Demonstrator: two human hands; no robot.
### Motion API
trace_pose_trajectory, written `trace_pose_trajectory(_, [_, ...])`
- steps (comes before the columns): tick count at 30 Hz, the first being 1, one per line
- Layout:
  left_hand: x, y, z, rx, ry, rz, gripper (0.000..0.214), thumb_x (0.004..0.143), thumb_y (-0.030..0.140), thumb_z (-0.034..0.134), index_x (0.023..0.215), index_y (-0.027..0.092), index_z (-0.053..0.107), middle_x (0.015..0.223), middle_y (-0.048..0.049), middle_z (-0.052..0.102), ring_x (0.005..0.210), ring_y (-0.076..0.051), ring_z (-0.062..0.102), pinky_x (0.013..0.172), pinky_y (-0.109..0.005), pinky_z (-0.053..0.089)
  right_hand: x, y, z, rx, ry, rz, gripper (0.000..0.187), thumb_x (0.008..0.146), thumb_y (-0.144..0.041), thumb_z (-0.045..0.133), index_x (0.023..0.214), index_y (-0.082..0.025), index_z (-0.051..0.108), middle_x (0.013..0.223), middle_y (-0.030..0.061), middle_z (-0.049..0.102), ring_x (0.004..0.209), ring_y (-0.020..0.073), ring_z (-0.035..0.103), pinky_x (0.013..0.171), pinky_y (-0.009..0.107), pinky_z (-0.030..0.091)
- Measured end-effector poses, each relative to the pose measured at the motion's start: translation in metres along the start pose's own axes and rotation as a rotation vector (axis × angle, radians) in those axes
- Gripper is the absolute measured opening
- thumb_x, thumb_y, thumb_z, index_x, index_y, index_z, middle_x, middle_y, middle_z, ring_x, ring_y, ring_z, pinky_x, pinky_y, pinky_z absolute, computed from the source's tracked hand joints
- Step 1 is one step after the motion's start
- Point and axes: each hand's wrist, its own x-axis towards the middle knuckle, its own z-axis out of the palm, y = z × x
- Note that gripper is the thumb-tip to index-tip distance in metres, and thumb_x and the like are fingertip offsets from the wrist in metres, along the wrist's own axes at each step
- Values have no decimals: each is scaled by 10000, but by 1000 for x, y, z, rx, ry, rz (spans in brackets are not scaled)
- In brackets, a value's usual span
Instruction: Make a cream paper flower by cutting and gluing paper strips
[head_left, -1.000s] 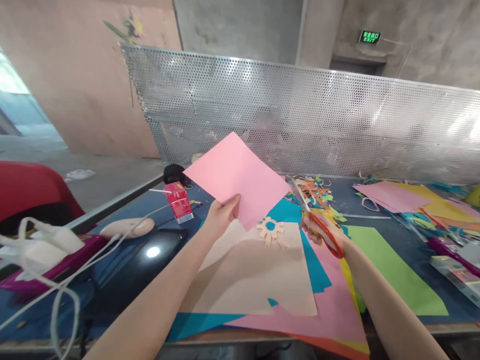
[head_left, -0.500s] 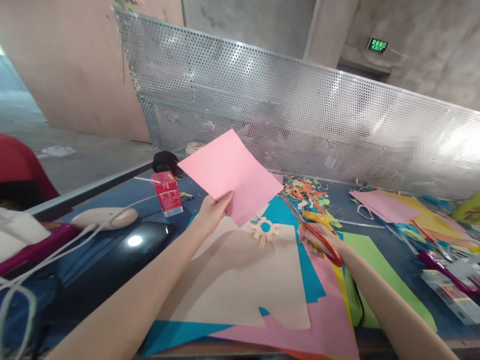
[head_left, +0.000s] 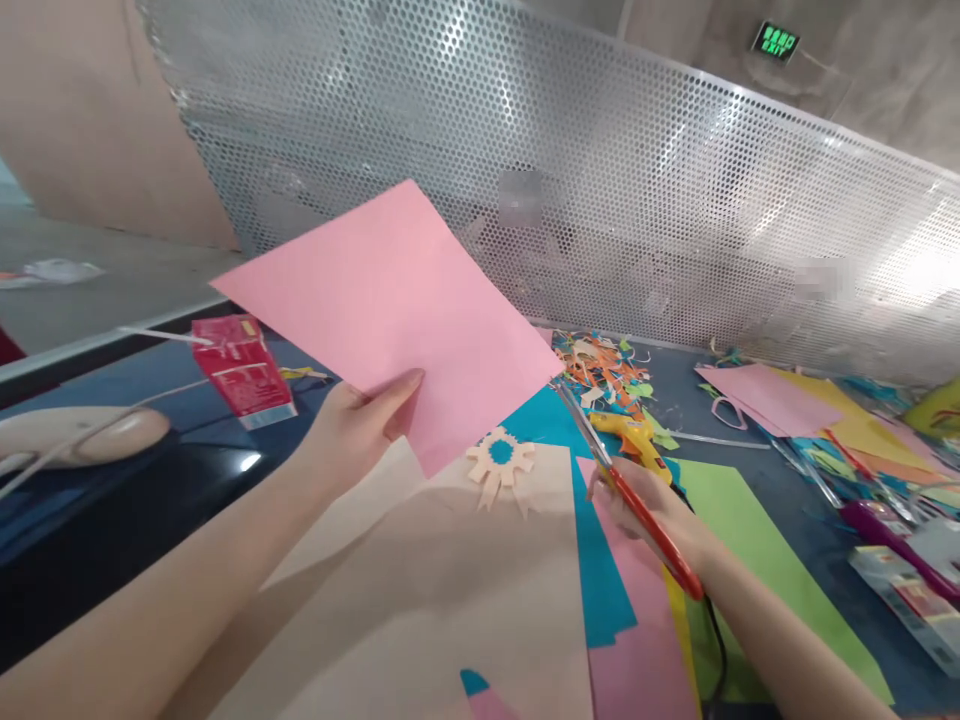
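Note:
My left hand (head_left: 367, 425) pinches the lower edge of a square pink sheet of paper (head_left: 405, 290), thumb on the near face, and holds it tilted above the table. In my right hand (head_left: 645, 510) is a pair of red-handled scissors (head_left: 652, 540), fingers wrapped round the handles. The blade tips reach the sheet's right corner; whether they cut into it I cannot tell. Below lies a large cream sheet (head_left: 427, 590) with a cream cut-out rosette (head_left: 501, 462) on it, blue showing through its centre.
A yellow glue gun (head_left: 630, 435) lies beyond my right hand, before a heap of paper scraps (head_left: 600, 365). Green paper (head_left: 757, 540) is on the right. A red carton (head_left: 244, 370) stands at left, near a perforated metal screen (head_left: 360, 120).
The pink sheet and my left hand have come closer and look larger. The scissors have tilted, with their handles lower and nearer. The whole view has shifted downward.

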Motion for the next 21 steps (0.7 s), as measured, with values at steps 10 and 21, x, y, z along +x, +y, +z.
trace_pose_trajectory(10, [-7,9,8,13,52,58,430,615,272,736,1020,181,623,1066,-48,662,1039,-226,574,878,-344,498,-4,-2,3,-75,-3,13,291,727,-468,564,719,-197,457,661,-19,422,591,121,391,548,247,351])
trace_pose_trajectory(21, [-17,3,8,185,5,95,352,674,365,683,950,151,640,1012,-64,662,1043,-247,560,887,-362,476,-8,-8,4,-57,2,3,352,749,-538,507,731,-189,466,655,-21,422,568,113,396,513,239,341])
